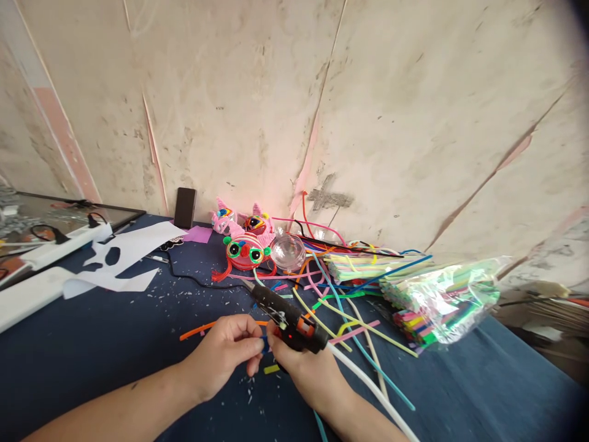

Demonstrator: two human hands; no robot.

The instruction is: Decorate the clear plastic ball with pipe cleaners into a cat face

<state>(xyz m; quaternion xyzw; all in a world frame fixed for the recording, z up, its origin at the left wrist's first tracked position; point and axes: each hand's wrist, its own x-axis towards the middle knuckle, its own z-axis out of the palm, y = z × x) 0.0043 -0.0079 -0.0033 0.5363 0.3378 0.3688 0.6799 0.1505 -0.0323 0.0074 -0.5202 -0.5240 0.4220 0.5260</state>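
Forearms (pixel 138 391) fill the near edge, bare; left hand (pixel 224 355) is pinching a small blue piece (pixel 265 345) between thumb and fingers, over the navy cloth (pixel 129 344). Right hand (pixel 310 371) is wrapped round a black glue gun (pixel 288 316); can't tell if it touches the blue bit too. Pipe cleaners (pixel 391 340) sprawl rightward, big-eyed pink ball (pixel 245 251) behind.

two hands: one left hand (pixel 227 350), one right hand (pixel 313 371). one glue gun (pixel 288 322). one small blue piece (pixel 265 344). three creature-faced ornaments (pixel 246 253), the front one with two green-rimmed eyes (pixel 234 249). one smartphone (pixel 184 207). two black plugs (pixel 59 235). one plastic bag (pixel 478 294). over a dozen loose pipe cleaners (pixel 368 327), too tangled for an exact count.
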